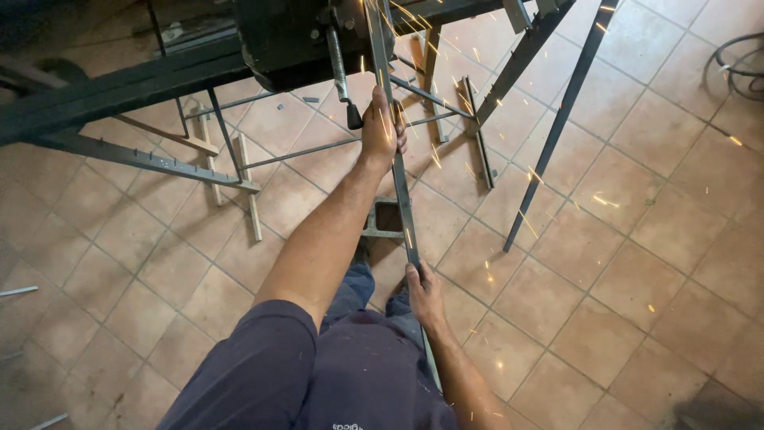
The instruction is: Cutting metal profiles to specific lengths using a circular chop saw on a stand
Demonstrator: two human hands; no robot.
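Observation:
A long, narrow steel bar [402,199] runs from my waist up into a dark cutting machine [290,36] at the top of the view. My left hand [382,127] is stretched forward and closed around the bar just below the machine, beside its threaded clamp screw [341,72]. Closer to my body, my right hand [424,293] grips the bar's near part. Orange sparks [446,87] fly out from the machine down to the right across the tiled floor.
The machine stands on a dark steel frame [119,91] with thin legs. Two dark bars [557,127] lean at the right. Light metal strips [248,187] and a short square tube [387,217] lie on the tiles. A coiled cable [740,64] sits at the top right.

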